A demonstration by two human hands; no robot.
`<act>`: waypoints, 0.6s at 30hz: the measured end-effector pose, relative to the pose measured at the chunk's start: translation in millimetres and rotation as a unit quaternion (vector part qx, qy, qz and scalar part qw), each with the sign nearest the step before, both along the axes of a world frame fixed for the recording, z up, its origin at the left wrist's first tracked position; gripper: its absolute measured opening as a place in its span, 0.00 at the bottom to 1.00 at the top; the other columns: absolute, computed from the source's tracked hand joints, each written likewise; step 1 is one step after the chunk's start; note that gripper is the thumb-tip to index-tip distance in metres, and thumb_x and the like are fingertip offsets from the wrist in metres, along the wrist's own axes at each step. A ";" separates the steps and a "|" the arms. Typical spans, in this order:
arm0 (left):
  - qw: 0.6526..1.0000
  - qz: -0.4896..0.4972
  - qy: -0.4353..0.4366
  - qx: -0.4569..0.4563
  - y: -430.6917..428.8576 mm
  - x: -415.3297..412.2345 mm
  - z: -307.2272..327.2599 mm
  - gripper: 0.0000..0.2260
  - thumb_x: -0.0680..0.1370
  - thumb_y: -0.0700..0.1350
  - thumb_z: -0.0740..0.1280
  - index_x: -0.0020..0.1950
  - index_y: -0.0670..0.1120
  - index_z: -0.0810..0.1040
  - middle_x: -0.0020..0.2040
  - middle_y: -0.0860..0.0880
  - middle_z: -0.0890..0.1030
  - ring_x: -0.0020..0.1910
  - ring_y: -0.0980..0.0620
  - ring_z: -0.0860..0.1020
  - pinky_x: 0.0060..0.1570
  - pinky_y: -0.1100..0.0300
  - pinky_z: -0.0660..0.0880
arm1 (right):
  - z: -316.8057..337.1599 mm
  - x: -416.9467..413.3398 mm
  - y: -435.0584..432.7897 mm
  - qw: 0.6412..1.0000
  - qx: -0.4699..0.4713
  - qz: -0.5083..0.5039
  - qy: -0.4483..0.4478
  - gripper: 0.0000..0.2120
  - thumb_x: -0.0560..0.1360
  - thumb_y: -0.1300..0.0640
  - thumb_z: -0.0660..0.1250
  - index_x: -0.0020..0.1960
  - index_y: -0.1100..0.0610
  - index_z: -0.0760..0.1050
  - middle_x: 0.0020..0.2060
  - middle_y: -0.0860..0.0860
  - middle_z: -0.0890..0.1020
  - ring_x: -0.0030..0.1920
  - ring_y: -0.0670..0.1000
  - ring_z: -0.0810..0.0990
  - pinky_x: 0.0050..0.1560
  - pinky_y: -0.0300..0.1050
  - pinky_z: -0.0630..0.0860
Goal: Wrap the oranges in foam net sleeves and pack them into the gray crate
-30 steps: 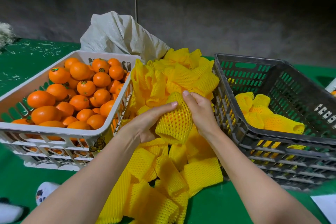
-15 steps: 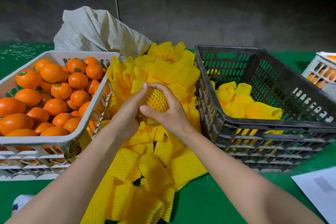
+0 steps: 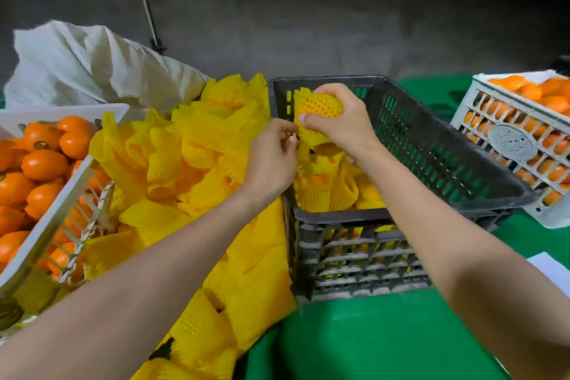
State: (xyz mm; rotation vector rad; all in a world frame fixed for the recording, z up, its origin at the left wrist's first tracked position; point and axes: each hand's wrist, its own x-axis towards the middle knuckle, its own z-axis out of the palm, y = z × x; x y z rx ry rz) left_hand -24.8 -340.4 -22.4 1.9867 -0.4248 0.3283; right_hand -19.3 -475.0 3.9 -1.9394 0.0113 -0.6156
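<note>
right hand clutching sleeved orange over gray crate, left hand beside, grip unclear

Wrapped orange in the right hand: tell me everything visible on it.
The wrapped orange is a round fruit in a yellow foam net sleeve, with orange skin showing through the mesh. Loose sleeve ends stick out at the upper left and below. The right hand grips it from the right, above the gray crate. The left hand has fingertips at its lower edge; a pinch is unclear.
</note>
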 end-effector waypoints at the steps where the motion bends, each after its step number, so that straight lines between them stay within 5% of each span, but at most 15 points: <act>1: 0.998 -0.015 -0.009 0.060 -15.2 5.4 0.2 0.09 0.79 0.38 0.62 0.58 0.41 0.75 0.43 0.48 0.77 0.48 0.44 0.78 0.41 0.58 0.68 | 1.0 10.4 -17.6 0.998 -0.056 -0.021 0.032 0.18 0.64 0.52 0.76 0.49 0.45 0.73 0.46 0.42 0.76 0.50 0.47 0.75 0.49 0.41 0.71; 3: 0.978 -0.058 -0.005 0.202 -40.2 14.0 -0.8 0.13 0.79 0.42 0.64 0.62 0.43 0.73 0.49 0.45 0.80 0.53 0.41 0.77 0.45 0.54 0.71 | 2.3 32.2 -51.1 0.967 -0.215 -0.048 0.128 0.20 0.63 0.49 0.75 0.53 0.46 0.73 0.54 0.48 0.77 0.56 0.52 0.74 0.52 0.44 0.69; 7: 0.859 -0.124 -0.039 0.496 -55.1 18.1 -14.9 0.15 0.79 0.48 0.64 0.64 0.45 0.73 0.59 0.42 0.78 0.57 0.40 0.76 0.50 0.49 0.74 | -16.4 60.0 -103.8 0.829 -0.475 -0.073 0.286 0.21 0.67 0.49 0.71 0.58 0.49 0.70 0.57 0.58 0.75 0.58 0.60 0.73 0.54 0.51 0.72; 12: 0.872 -0.116 -0.029 0.474 -49.3 24.0 -21.1 0.16 0.78 0.55 0.63 0.60 0.47 0.75 0.51 0.47 0.79 0.53 0.44 0.77 0.43 0.53 0.72 | -62.4 70.5 -145.2 0.735 -0.558 -0.055 0.381 0.31 0.68 0.46 0.72 0.66 0.50 0.65 0.60 0.62 0.69 0.57 0.64 0.73 0.53 0.53 0.73; 18: 0.886 -0.120 -0.032 0.446 -46.7 22.6 -21.0 0.17 0.78 0.57 0.63 0.60 0.49 0.75 0.43 0.51 0.78 0.49 0.47 0.77 0.39 0.56 0.70 | -76.3 80.8 -158.0 0.728 -0.483 0.010 0.487 0.43 0.70 0.39 0.68 0.76 0.44 0.46 0.72 0.61 0.56 0.68 0.66 0.64 0.65 0.59 0.68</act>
